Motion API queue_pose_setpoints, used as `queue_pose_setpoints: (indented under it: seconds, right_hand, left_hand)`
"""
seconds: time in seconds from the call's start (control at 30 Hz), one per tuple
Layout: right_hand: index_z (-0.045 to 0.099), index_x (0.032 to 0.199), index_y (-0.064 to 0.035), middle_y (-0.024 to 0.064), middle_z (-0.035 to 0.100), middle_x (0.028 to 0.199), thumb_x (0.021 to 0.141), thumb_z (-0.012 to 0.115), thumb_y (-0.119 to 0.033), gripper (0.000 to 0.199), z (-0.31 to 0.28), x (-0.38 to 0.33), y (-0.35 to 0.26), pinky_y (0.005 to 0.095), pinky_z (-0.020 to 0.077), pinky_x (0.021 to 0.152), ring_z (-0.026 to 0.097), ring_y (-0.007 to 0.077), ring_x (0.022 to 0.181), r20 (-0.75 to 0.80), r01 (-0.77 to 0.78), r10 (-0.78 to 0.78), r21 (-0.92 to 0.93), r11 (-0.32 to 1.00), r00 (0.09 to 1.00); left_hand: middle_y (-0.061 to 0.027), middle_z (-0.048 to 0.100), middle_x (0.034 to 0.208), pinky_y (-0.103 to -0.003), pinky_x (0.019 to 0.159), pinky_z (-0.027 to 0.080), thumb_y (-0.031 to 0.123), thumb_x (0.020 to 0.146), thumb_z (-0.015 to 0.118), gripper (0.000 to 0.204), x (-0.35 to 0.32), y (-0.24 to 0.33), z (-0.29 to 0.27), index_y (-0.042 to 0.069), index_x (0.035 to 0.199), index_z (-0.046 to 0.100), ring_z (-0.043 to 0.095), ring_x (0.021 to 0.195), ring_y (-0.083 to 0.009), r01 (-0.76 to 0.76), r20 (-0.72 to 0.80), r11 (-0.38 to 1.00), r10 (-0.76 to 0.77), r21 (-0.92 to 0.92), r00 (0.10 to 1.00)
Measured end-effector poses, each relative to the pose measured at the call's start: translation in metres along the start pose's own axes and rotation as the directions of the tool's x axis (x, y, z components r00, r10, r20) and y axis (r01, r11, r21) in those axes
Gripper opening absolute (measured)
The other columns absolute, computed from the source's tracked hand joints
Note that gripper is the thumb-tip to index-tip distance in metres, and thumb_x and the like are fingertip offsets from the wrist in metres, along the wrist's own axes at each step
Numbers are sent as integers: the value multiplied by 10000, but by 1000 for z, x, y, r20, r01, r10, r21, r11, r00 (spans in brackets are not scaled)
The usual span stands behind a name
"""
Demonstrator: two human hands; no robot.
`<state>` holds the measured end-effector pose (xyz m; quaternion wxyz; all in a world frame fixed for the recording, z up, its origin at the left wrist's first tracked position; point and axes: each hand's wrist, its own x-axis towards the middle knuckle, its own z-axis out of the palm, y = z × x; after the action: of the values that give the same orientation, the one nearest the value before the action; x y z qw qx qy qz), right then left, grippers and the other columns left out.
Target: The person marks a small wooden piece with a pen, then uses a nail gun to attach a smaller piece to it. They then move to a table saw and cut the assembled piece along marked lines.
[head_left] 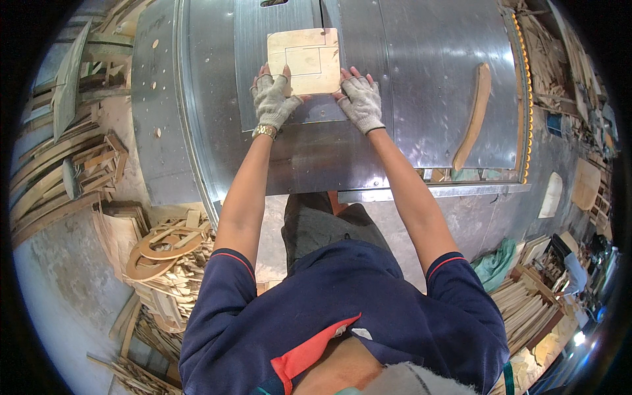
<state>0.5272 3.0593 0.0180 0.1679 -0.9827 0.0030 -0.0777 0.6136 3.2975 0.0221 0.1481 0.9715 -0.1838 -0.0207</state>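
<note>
A pale square wooden board (311,62) with rounded corners lies flat on the metal worktable (434,85). Thin dark lines form angled shapes on its face. My left hand (273,100), in a light fingerless work glove, holds the near left corner, one finger on top and the thumb along the near edge. At the near right corner my right hand (360,100), gloved the same way, presses against the board's side with its fingers reaching forward. Just beyond the board's far edge, a narrow dark slot (322,14) runs through the tabletop.
A curved wooden piece (473,118) rests on the table's right side. Yellow rollers (528,99) line the right edge. Wood offcuts (172,263) pile up at the left, with more wooden strips (526,309) at the lower right. A green cloth (495,263) lies beside those strips.
</note>
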Motion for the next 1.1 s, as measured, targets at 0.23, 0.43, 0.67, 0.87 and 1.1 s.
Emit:
queue_pose_setpoints:
  seconds: [0.23, 0.43, 0.67, 0.87, 1.1]
  right_hand:
    - [654, 1295, -154, -8, 551, 1499, 920, 671, -411, 456, -1, 3, 1, 439, 242, 1222, 421, 175, 1454, -4, -3, 3, 22, 1000, 1000]
    - [645, 1317, -160, -13, 549, 1500, 918, 673, -411, 472, 1, 6, 2, 437, 246, 1220, 422, 179, 1453, -12, 1, -1, 11, 1000, 1000]
    - [633, 1338, -161, -20, 547, 1503, 912, 683, -399, 490, 2, 7, 4, 441, 252, 1217, 428, 178, 1450, 23, -14, 14, 6, 1000, 1000]
    - [660, 1326, -161, -27, 555, 1499, 912, 670, -448, 504, 3, 12, 4, 460, 245, 1222, 421, 172, 1457, 31, -37, 37, -2, 999, 999]
    - [645, 1311, -156, -18, 560, 1489, 898, 697, -393, 479, 1, 14, 3, 446, 262, 1213, 439, 179, 1444, -27, -7, 7, 17, 1000, 1000]
  left_hand:
    - [-294, 347, 1579, -516, 1227, 196, 773, 612, 794, 1091, 3, 0, 0, 195, 1498, 526, 267, 1513, -398, -3, -13, 1000, 3, 27, 1000]
    - [-292, 351, 1579, -515, 1221, 208, 765, 615, 800, 1078, 6, 2, -2, 203, 1496, 531, 272, 1511, -392, 15, -3, 1000, -15, 16, 1000]
    - [-275, 359, 1580, -507, 1217, 219, 761, 601, 813, 1082, 8, 2, -3, 209, 1491, 539, 273, 1508, -397, 15, -7, 1000, -15, 21, 1000]
    - [-270, 371, 1573, -506, 1211, 228, 740, 585, 836, 1085, 12, 2, -2, 208, 1485, 544, 295, 1493, -396, 5, -32, 1000, -5, 2, 999]
    - [-269, 362, 1580, -504, 1218, 217, 735, 585, 840, 1089, 15, 1, -1, 211, 1491, 536, 276, 1506, -393, 0, -43, 1000, 1, 1, 999]
